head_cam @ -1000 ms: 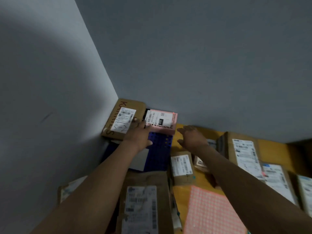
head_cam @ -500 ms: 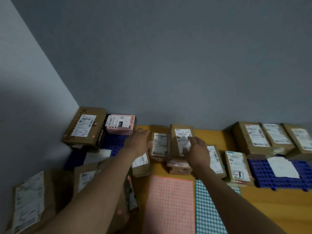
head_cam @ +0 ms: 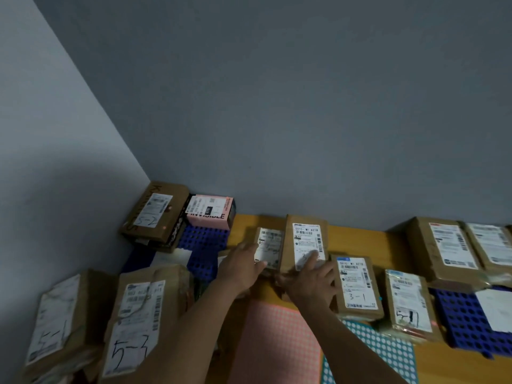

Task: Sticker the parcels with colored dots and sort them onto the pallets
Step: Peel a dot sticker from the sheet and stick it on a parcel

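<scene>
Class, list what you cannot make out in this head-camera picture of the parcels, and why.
Head view, tall parcel: label's lower part covered by the right hand; grip unclear.
Head view, small parcel: print blurred, near corner behind the left hand.
Head view, far-right parcel: cut by the frame edge.

Dim, bluish room light, soft motion blur, wide-angle bending at edges.

The yellow table bears parcels, two dotted sticker sheets and a blue pallet
</scene>
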